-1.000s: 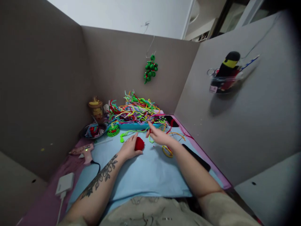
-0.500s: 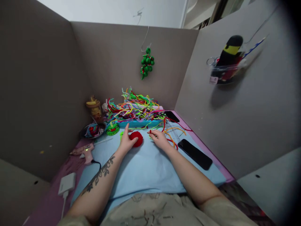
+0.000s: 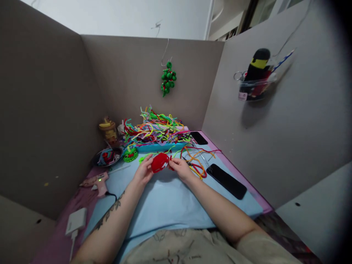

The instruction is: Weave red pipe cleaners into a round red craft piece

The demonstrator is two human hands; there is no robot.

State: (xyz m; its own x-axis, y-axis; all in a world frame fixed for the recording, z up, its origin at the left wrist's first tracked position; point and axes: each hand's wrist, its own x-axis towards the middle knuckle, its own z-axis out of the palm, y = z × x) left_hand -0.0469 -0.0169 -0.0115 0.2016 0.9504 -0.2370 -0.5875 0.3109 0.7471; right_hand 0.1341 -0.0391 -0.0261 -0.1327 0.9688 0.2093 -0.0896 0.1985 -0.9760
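A round red fuzzy piece [image 3: 159, 162] is lifted a little above the light blue mat [image 3: 170, 201], held between both hands. My left hand [image 3: 143, 171] grips its left side with curled fingers. My right hand [image 3: 180, 168] pinches its right edge, where a small white and red bit shows. Loose orange, red and green pipe cleaners [image 3: 195, 161] lie just right of my right hand.
A big heap of coloured pipe cleaners [image 3: 155, 129] fills a blue tray behind the hands. A green frog figure [image 3: 130, 154], a dark bowl [image 3: 106, 157], a jar [image 3: 108, 129] and a pink glue gun [image 3: 95, 181] sit left. Two black phones [image 3: 226, 180] lie right. Cardboard walls enclose the desk.
The red piece lay on the mat under my left hand; now both hands have picked it up. My right hand moved left from the pipe cleaners onto it.
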